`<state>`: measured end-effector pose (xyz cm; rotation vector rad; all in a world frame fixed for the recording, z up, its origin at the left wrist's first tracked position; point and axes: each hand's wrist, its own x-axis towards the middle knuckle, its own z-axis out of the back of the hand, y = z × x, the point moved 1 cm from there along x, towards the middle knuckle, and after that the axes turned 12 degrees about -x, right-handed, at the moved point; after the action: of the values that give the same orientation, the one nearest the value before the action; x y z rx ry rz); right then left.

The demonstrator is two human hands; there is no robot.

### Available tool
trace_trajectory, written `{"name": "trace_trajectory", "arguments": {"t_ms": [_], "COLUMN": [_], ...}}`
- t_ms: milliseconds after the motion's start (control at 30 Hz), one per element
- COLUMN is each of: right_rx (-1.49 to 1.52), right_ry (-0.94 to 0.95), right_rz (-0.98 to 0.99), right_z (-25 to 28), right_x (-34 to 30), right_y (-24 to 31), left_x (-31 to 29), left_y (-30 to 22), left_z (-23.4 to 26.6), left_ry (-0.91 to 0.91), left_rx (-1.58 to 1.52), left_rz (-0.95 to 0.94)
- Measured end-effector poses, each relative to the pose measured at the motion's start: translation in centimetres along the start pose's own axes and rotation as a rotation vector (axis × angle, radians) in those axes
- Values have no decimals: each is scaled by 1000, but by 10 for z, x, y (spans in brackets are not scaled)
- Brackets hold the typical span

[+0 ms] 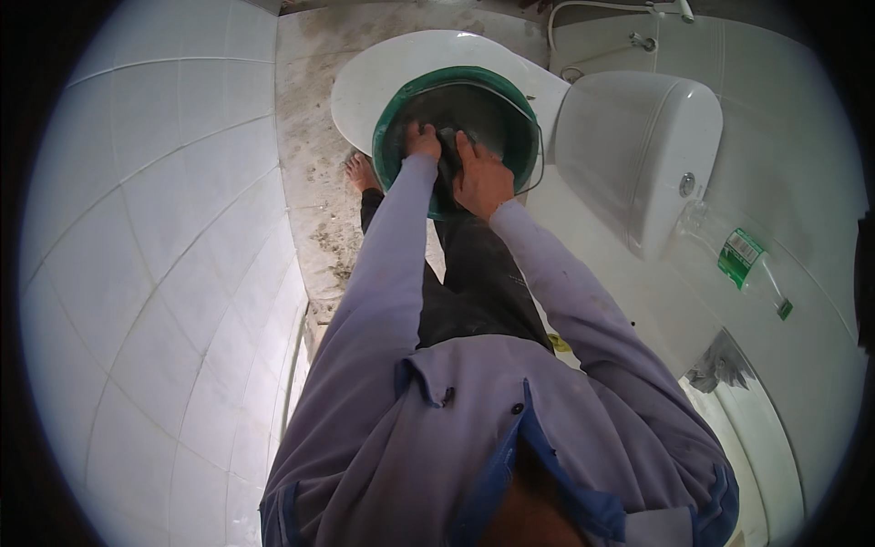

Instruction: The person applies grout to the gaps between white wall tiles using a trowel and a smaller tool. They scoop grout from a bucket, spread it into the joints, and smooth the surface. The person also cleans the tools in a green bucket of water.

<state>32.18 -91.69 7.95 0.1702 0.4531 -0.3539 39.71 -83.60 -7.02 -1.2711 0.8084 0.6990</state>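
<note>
A green bucket (524,150) with a thin wire handle stands in front of me, over the white toilet lid (357,87). Both my hands reach down into it. There, dark wet-looking cloth (447,150) lies bunched between them, above murky greyish contents. My left hand (422,141) is closed on the cloth's left side, its fingertips partly hidden. On the other side, my right hand (483,178) grips the same cloth, thumb and fingers bent over it. The lower part of the cloth is hidden in the bucket.
A white toilet tank (629,155) stands to the right, with a clear plastic bottle (743,260) bearing a green label beyond it. A tiled wall (164,237) rises on the left above a stained floor (314,196). A tap (643,42) and hose are at the top right.
</note>
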Motion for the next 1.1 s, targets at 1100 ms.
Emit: {"name": "trace_trajectory", "arguments": {"t_ms": [1100], "right_rx": [2111], "right_ry": [704], "right_rz": [-582], "right_z": [0], "right_x": [4], "right_y": [-94], "left_x": [-135], "left_y": [-39], "left_z": [-10], "left_ry": [130], "left_rx": [-137], "left_rz": [-419]}}
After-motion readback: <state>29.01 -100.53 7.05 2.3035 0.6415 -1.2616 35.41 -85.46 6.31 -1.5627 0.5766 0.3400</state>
